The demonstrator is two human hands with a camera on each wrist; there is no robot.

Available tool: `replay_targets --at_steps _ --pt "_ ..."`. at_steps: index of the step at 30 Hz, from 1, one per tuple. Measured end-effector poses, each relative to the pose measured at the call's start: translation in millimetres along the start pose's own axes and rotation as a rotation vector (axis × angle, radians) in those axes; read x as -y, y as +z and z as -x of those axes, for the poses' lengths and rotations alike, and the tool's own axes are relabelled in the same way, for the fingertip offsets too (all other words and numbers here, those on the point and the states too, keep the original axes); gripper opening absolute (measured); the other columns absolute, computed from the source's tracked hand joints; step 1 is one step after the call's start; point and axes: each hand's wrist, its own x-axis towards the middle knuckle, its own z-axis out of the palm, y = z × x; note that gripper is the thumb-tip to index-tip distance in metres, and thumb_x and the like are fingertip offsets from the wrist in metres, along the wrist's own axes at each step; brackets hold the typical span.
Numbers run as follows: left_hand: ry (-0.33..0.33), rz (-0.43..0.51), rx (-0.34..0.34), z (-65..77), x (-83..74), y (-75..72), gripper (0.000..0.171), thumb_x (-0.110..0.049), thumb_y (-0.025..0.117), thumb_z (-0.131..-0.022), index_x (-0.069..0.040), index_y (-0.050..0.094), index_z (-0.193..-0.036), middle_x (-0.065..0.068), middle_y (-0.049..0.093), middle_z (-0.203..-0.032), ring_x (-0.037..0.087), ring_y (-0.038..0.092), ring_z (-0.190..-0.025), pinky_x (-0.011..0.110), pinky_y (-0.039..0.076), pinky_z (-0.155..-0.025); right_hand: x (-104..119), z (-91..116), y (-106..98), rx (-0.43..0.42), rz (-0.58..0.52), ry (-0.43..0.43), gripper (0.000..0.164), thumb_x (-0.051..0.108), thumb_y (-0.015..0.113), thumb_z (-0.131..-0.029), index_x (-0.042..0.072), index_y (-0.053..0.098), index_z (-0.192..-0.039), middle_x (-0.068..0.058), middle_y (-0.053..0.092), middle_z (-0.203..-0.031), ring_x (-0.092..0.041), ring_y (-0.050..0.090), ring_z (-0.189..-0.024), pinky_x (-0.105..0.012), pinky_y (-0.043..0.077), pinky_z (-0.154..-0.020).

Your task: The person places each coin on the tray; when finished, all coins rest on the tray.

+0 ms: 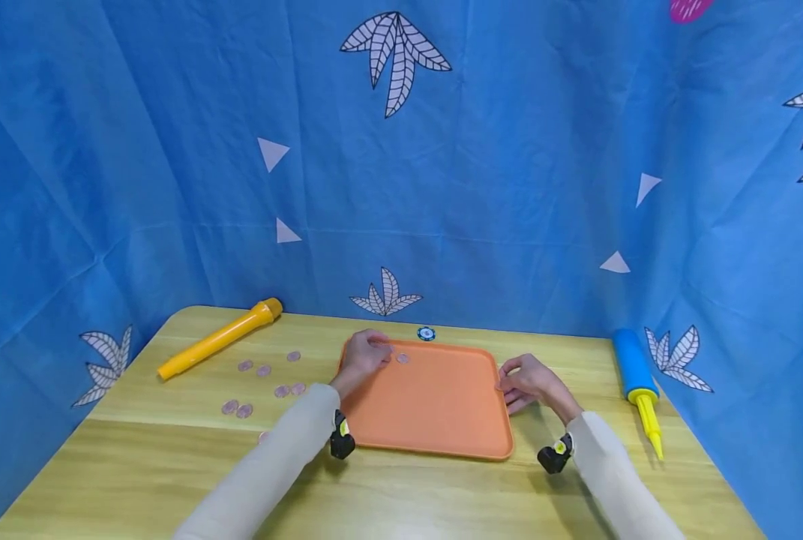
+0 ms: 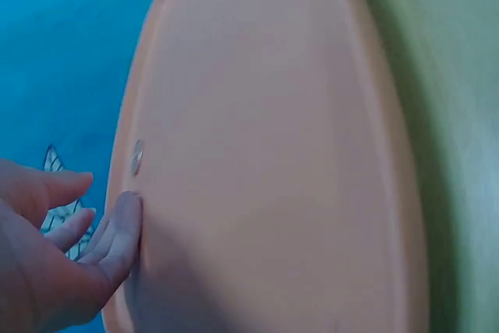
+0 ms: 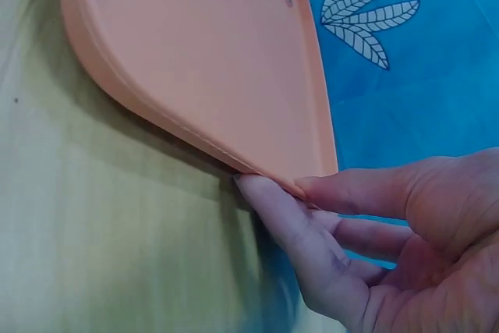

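Note:
An orange tray (image 1: 435, 405) with a raised rim lies in the middle of the wooden table. My right hand (image 1: 525, 382) pinches its right rim between thumb and fingers, as the right wrist view shows with the fingertips (image 3: 253, 185) below the edge. At the tray's far left, my left hand (image 1: 366, 352) reaches over the rim, fingers slightly bent and touching the tray's surface, thumb apart. A small coin (image 1: 402, 358) sits on the tray just beyond those fingertips; it also shows in the left wrist view as a thin silvery disc (image 2: 137, 157).
Several copper-coloured coins (image 1: 244, 410) lie on the table left of the tray. A blue-and-white poker chip (image 1: 426, 333) is behind it. A yellow tube (image 1: 219, 341) rests at the back left, a blue-and-yellow hand pump (image 1: 633, 379) at the right. Blue cloth (image 1: 509, 187) hangs behind.

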Motion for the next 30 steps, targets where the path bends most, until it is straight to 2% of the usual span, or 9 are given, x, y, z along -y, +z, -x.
replay_targets --at_steps 5,10,17,25,30 --pt "-0.015 -0.007 0.035 0.1 -0.4 -14.3 0.025 -0.006 0.070 -0.099 0.004 0.069 -0.122 0.021 0.076 -0.109 0.034 0.077 -0.094 0.039 0.064 -0.082 6.1 -4.7 1.5 -0.046 0.067 0.034 0.005 -0.008 0.065 -0.095 -0.008 0.060 -0.098 -0.013 0.071 -0.070 -0.019 0.071 -0.060 -0.042 0.065 -0.065" --pt "0.027 -0.015 0.064 3.2 -1.8 -29.6 0.019 -0.004 0.068 -0.101 0.004 0.072 -0.117 0.021 0.075 -0.107 0.036 0.076 -0.095 0.041 0.065 -0.082 4.8 -5.0 -0.6 -0.057 0.096 0.035 0.004 -0.009 0.063 -0.096 -0.009 0.060 -0.097 -0.012 0.070 -0.071 -0.019 0.071 -0.061 -0.042 0.065 -0.066" --pt "0.142 -0.027 0.084 0.4 -1.9 -74.2 0.025 -0.005 0.063 -0.104 0.006 0.069 -0.126 0.024 0.070 -0.116 0.040 0.073 -0.104 0.046 0.063 -0.089 0.0 -2.1 -6.3 -0.068 0.100 0.027 0.005 -0.008 0.062 -0.095 -0.010 0.060 -0.099 -0.011 0.069 -0.068 -0.017 0.070 -0.059 -0.041 0.065 -0.064" --pt "0.216 -0.060 0.156 4.2 2.5 -117.0 0.035 -0.015 0.062 -0.106 0.005 0.063 -0.135 0.028 0.067 -0.129 0.038 0.070 -0.110 0.054 0.058 -0.097 -4.0 -4.8 -5.0 -0.111 0.113 0.005 0.006 -0.007 0.061 -0.094 -0.006 0.063 -0.099 -0.008 0.065 -0.065 -0.014 0.066 -0.056 -0.036 0.064 -0.059" --pt "0.266 -0.107 0.135 5.0 11.0 -144.4 0.036 -0.017 0.063 -0.106 0.004 0.063 -0.135 0.028 0.068 -0.129 0.045 0.067 -0.114 0.049 0.059 -0.096 -4.5 -4.7 -3.8 -0.117 0.115 0.006 0.004 -0.005 0.061 -0.095 -0.006 0.061 -0.099 -0.007 0.064 -0.065 -0.014 0.066 -0.056 -0.035 0.064 -0.058"
